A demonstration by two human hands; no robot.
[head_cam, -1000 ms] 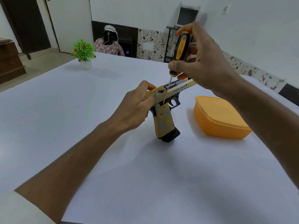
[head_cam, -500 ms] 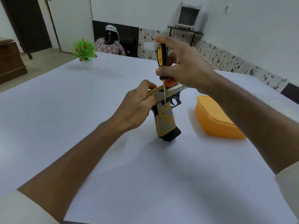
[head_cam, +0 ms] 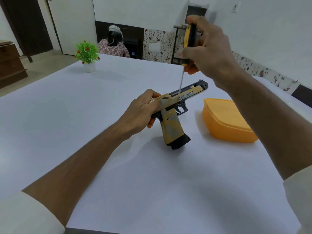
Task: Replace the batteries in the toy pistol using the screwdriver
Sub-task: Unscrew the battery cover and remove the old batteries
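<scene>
Left hand [head_cam: 143,114] was wrapped around the rear of the tan-and-black plastic toy pistol [head_cam: 173,119], fingers closed tight on the back of the slide and upper grip. Pistol stood tilted near the table's middle, black magazine base touching the surface, barrel pointing away and up to the right. Right hand [head_cam: 209,53] was clamped on the yellow-and-black handled screwdriver [head_cam: 187,48] above the pistol; thin metal shaft ran down, tip at the top of the slide by the printed lettering. Whether the tip sat in a screw could not be told.

Surface: large table covered in a plain white cloth [head_cam: 84,132], smooth, soft shadows under the arms and pistol. Orange plastic lidded box [head_cam: 228,122] sat on it just right of the pistol, apart from it, lid on. Small green artificial plant with red flowers in a white pot [head_cam: 87,54] stood at the far left corner, well apart.

Room: white walls, a speckled tile band [head_cam: 158,44] along the lower back wall, dark wooden door [head_cam: 28,26] at far left, brown wooden cabinet [head_cam: 10,63] at left edge. A black metal shelf [head_cam: 175,44] stood against the back wall. A second person [head_cam: 113,46] in a patterned top and white head covering sat beyond the table, back turned. Off-white sleeves showed on both forearms at the bottom corners.
</scene>
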